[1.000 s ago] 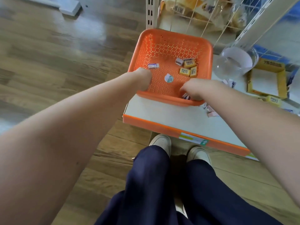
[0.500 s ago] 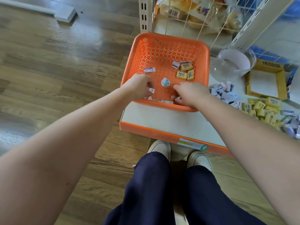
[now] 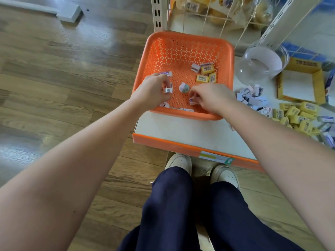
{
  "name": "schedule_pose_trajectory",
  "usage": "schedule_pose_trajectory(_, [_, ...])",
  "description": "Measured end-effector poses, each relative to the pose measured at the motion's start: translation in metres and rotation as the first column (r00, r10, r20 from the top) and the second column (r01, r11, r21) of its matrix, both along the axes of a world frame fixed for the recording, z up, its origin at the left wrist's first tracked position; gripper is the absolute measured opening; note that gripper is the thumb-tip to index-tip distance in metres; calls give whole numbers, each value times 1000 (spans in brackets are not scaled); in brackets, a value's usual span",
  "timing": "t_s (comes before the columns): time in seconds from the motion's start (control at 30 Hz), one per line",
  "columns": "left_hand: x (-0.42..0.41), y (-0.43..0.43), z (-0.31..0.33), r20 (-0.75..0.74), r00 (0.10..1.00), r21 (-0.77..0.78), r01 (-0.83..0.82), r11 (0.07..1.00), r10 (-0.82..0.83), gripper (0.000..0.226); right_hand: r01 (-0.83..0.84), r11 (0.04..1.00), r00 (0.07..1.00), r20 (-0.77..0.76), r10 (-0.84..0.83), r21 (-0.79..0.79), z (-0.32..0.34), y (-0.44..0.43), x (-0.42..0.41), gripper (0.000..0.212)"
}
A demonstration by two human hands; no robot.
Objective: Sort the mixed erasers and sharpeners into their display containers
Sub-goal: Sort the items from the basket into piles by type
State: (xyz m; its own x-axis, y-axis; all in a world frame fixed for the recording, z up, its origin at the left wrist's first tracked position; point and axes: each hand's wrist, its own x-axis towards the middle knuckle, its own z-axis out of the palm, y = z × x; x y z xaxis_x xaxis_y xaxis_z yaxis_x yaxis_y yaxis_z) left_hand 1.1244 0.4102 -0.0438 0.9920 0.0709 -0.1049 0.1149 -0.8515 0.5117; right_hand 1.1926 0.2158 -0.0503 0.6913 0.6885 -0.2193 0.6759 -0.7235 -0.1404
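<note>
In the orange basket (image 3: 181, 36), yellow erasers (image 3: 207, 69)

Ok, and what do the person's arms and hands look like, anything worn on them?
The left arm and right arm are bare, with no sleeves in view. The left hand and right hand have no gloves, and no watch, bracelet or ring shows. Below are dark navy trousers and white shoes.
</note>
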Motion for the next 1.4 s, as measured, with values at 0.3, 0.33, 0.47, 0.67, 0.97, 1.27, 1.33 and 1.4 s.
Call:
schedule_pose_trajectory(0.3, [-3,2,1,59,998,-25,-4,1000,6,30,46,998,998,32,-48,47,0,2,0,45])
schedule_pose_trajectory(0.33, [-3,2,1,63,998,-32,-7,999,9,32,46,996,998,27,-48,75,0,1,0,41])
schedule_pose_trajectory(0.47, [-3,3,1,114,992,-59,-37,998,43,38,75,960,997,-10,-75,268,2,-1,-2,27])
schedule_pose_trajectory(0.67, [-1,1,-1,151,986,-84,-59,995,71,41,128,887,991,-16,-135,444,5,-4,-4,16])
schedule_pose_trajectory(0.97, [5,-6,11,115,991,-28,-68,997,71,43,255,694,951,-45,-306,673,15,-23,-16,20])
schedule_pose_trajectory(1.27, [22,-143,37,184,967,-89,195,977,-176,39,516,618,804,-87,-588,593,28,-157,-42,18])
schedule_pose_trajectory(1.33, [30,-173,38,196,952,-44,248,968,-235,40,547,605,778,-86,-622,579,25,-182,-47,17])
schedule_pose_trajectory(1.4, [39,-198,34,174,939,111,281,953,-297,40,588,579,746,-102,-658,566,23,-203,-51,19])
